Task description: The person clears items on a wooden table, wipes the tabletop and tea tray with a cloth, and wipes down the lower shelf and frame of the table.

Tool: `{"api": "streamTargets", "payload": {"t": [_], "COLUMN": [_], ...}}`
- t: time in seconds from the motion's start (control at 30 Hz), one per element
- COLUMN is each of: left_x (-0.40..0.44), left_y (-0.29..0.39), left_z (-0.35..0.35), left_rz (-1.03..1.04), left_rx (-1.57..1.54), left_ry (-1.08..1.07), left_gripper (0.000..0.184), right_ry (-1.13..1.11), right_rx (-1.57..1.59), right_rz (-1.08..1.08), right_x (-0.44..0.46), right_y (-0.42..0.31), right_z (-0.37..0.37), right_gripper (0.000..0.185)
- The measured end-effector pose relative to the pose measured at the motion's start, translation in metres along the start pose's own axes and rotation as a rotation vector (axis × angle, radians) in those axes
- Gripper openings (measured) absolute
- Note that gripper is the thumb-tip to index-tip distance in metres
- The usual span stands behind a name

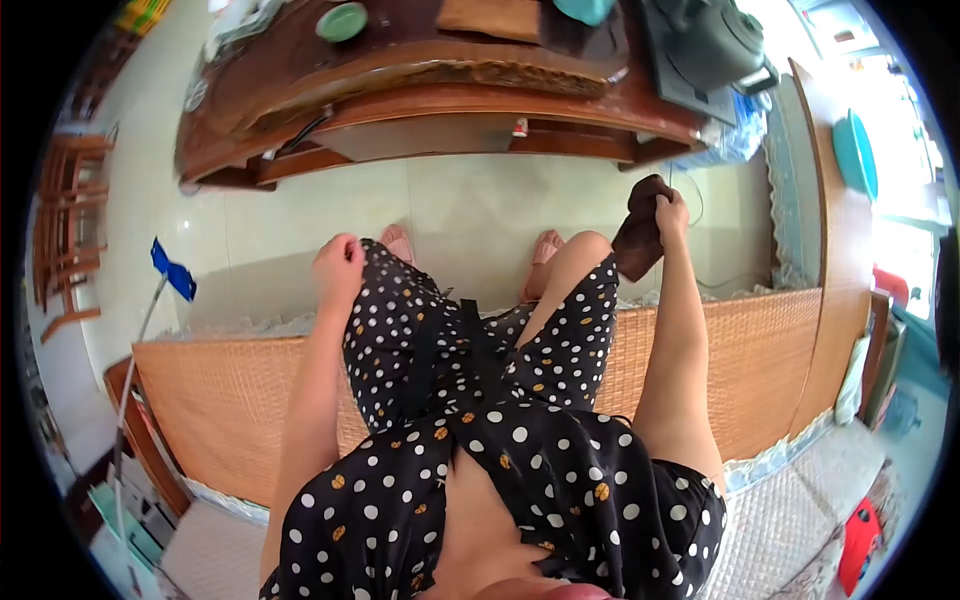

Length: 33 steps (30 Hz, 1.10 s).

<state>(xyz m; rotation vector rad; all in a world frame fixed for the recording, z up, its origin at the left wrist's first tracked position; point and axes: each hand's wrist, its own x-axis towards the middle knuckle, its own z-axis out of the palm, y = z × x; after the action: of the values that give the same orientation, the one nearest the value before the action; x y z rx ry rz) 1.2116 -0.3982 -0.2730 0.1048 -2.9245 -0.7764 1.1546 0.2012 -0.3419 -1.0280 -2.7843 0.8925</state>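
My right hand [672, 214] is held out past the right knee, its fingers pinched round the edge of a dark brown cloth [637, 240]. The cloth hangs down in folds above the floor, beside the seat's front edge. Next to the left knee, my left hand [341, 262] is curled into a loose fist, and nothing shows in it. A black dotted dress [400, 330] covers my lap.
In front stands a dark wooden tea table [400, 110] bearing a green bowl [342, 22], a brown board [489, 18] and a grey kettle [715, 50]. I sit on a woven mat [740, 360]. A blue-headed mop [174, 270] leans at the left; a teal basin [854, 155] is at the right.
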Motion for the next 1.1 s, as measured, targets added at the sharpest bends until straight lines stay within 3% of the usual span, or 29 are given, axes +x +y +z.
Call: {"api": "streamTargets", "payload": {"t": [0.13,0.23,0.3,0.37,0.43,0.5,0.57,0.63,0.67,0.73,0.8,0.83,0.87,0.9,0.97,1.1], "left_x": [0.003,0.009,0.011,0.012,0.012,0.013,0.017,0.022,0.022,0.033,0.038,0.034,0.032,0.032,0.033,0.032], "left_y": [0.008,0.005,0.002,0.002,0.003,0.001,0.006,0.006,0.009,0.027,0.024,0.012,0.001,0.002,0.004,0.008], "left_z": [-0.007,-0.005,-0.004,-0.003,-0.004,-0.005,-0.007,-0.007,-0.008,-0.011,-0.007,-0.007,-0.004,-0.003,-0.002,-0.004], "left_rz": [0.056,0.049,0.014,-0.024,-0.063,-0.077,-0.097,-0.207,-0.264,-0.281,-0.318,-0.306,-0.291,-0.272,-0.233,-0.199], "left_rx": [0.063,0.123,0.127,0.099,0.105,0.123,0.112,0.095,0.084,0.094,0.095,0.087,0.076,0.081,0.091,0.127], "left_ry": [-0.097,-0.164,-0.180,-0.187,-0.208,-0.218,-0.229,-0.274,-0.302,-0.338,-0.367,-0.356,-0.339,-0.338,-0.336,-0.351], "left_gripper": [0.009,0.010,0.009,0.009,0.008,0.008,0.008,0.009,0.009,0.009,0.009,0.009,0.009,0.009,0.009,0.009], "right_ry": [-0.136,-0.200,-0.248,-0.446,-0.266,-0.219,-0.217,-0.271,-0.288,-0.277,-0.236,-0.108,-0.216,-0.123,-0.218,-0.048], "right_rx": [0.402,0.406,0.106,-0.290,-0.444,0.453,1.096,0.996,0.634,0.189,0.021,-0.300,-0.073,-0.043,-0.438,-0.288], "right_rz": [0.182,0.024,-0.229,-0.321,-0.561,-0.224,0.015,-0.109,-0.324,-0.536,-0.557,-0.654,-0.448,-0.386,-0.281,-0.150], "right_x": [0.016,0.028,0.064,0.068,0.081,0.092,0.080,0.074,0.076,0.085,0.099,0.102,0.111,0.124,0.145,0.162], "right_y": [0.018,-0.031,-0.039,-0.102,-0.096,-0.082,-0.098,-0.099,-0.080,-0.042,0.009,0.039,0.056,0.076,0.083,0.057], "right_z": [0.051,0.090,0.147,0.149,0.221,0.314,0.321,0.299,0.284,0.263,0.250,0.242,0.224,0.217,0.196,0.227], "right_gripper": [0.036,0.036,0.044,0.051,0.052,0.049,0.047,0.045,0.044,0.040,0.037,0.039,0.043,0.044,0.045,0.045]}}
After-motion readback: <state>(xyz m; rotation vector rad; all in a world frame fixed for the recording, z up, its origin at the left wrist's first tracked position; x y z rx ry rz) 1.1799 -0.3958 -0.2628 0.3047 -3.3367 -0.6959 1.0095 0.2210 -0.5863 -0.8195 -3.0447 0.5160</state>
